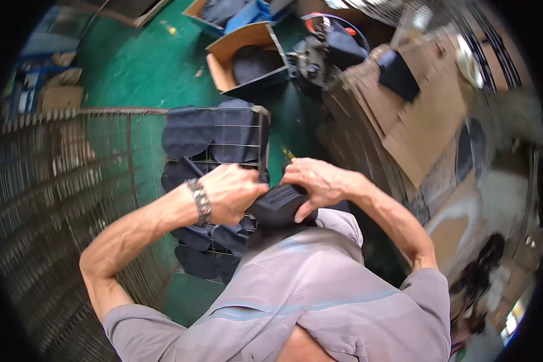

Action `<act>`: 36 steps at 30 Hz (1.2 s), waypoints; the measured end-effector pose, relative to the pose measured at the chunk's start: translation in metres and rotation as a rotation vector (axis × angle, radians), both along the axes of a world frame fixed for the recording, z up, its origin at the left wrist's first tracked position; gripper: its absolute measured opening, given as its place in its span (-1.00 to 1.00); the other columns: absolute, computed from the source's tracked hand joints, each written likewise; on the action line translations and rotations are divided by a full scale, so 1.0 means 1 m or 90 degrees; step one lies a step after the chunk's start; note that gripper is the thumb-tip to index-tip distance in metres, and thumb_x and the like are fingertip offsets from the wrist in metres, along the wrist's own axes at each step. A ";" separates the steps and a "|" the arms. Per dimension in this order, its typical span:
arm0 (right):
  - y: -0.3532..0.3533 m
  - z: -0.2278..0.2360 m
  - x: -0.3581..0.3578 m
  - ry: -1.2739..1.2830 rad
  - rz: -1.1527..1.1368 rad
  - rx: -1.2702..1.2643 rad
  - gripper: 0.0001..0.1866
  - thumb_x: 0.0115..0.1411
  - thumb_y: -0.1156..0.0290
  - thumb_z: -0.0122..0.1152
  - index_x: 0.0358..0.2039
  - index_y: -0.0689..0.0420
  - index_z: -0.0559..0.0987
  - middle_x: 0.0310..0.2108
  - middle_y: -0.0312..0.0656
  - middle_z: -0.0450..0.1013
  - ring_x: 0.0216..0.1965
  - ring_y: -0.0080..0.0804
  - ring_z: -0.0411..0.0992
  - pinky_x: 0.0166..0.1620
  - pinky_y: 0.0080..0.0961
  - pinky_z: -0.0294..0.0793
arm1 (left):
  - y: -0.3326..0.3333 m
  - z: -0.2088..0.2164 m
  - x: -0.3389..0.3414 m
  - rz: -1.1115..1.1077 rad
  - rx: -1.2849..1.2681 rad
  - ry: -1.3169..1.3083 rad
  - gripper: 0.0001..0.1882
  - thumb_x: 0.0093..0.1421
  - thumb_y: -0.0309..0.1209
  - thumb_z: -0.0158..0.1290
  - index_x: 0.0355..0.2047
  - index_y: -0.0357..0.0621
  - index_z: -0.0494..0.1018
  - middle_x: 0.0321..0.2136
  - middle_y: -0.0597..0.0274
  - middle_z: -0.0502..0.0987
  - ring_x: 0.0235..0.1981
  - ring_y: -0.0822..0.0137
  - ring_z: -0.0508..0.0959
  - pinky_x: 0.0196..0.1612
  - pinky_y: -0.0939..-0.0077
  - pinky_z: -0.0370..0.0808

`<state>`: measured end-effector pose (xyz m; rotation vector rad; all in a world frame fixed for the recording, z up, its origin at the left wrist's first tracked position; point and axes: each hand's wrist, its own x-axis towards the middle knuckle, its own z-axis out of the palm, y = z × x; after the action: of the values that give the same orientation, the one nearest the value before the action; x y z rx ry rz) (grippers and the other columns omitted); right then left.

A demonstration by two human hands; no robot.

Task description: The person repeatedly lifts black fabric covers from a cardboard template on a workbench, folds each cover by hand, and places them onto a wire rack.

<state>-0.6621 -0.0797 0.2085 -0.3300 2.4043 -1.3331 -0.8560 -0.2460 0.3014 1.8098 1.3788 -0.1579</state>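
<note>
Close in front of my body I hold a black piece (277, 208) with a folded edge; it looks like cloth or rubber, and its exact kind is not clear. My left hand (230, 190), with a metal band on the wrist, is closed in a fist at its left edge. My right hand (324, 184) grips its right side, fingers curled over the top and thumb pressed lower down. Just beyond and left of my hands, dark rounded flat pieces (187, 133) lie in rows on a wire rack (235, 145).
Tall wire shelving (111, 157) stands at my left. Ahead on the green floor (139, 60) is an open cardboard box (217, 63) with dark pieces inside, near a metal machine part (311, 60). Flattened cardboard (428, 133) covers a surface at the right, with a dark piece (398, 75) on it.
</note>
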 end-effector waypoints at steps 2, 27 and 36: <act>-0.030 -0.003 0.060 0.088 -0.127 -0.025 -0.24 -0.23 0.03 0.65 -0.07 0.19 0.56 -0.13 -0.06 0.46 0.02 -0.02 0.42 0.12 -0.18 0.43 | -0.007 0.008 0.032 -0.004 -0.023 -0.007 -0.54 -0.16 -0.41 0.31 -0.17 -0.18 0.56 -0.36 -0.02 0.53 -0.31 -0.08 0.62 -0.24 0.08 0.56; 0.031 0.130 0.649 -0.059 -0.658 0.269 -0.55 -0.24 0.25 0.45 -0.29 0.17 0.59 -0.30 -0.01 0.55 -0.21 0.06 0.56 -0.14 -0.11 0.56 | 0.218 0.037 0.560 -0.342 0.159 -0.173 -0.36 -0.17 -0.29 0.38 -0.04 -0.29 0.53 -0.24 -0.11 0.57 -0.16 -0.15 0.59 -0.08 0.08 0.54; 0.189 0.224 0.860 -0.056 -0.729 0.593 -0.58 -0.03 0.34 0.45 -0.13 0.15 0.61 -0.27 -0.08 0.58 -0.25 -0.10 0.60 -0.19 -0.24 0.59 | 0.383 0.099 0.779 -0.338 0.583 -0.068 -0.28 -0.12 -0.20 0.32 0.09 -0.27 0.53 -0.19 -0.23 0.64 -0.10 -0.15 0.64 0.05 0.12 0.56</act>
<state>0.1981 0.1097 0.4328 1.4574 2.8279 -0.2824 -0.0769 0.1369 0.4004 2.8692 0.9008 0.3538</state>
